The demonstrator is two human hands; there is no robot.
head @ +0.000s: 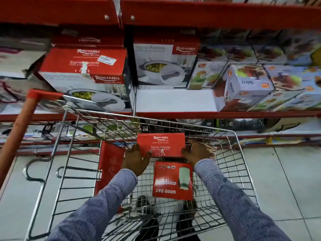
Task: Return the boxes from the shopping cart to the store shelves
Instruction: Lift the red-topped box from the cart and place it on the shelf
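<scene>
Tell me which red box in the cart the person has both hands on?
The Sigma Marbella box at the cart's far end, left hand and right hand on its sides. The Good Day box and tall side box lie untouched.

My blue pinstriped sleeves reach over the silver wire cart; inside it, red cardboard box, white lettering.

Rishabh box: red, far end of cart, top face up.
Good Day box: red, flat, nearer.
Side box: red, upright, left.
Shelf: white gap, centre.
</scene>
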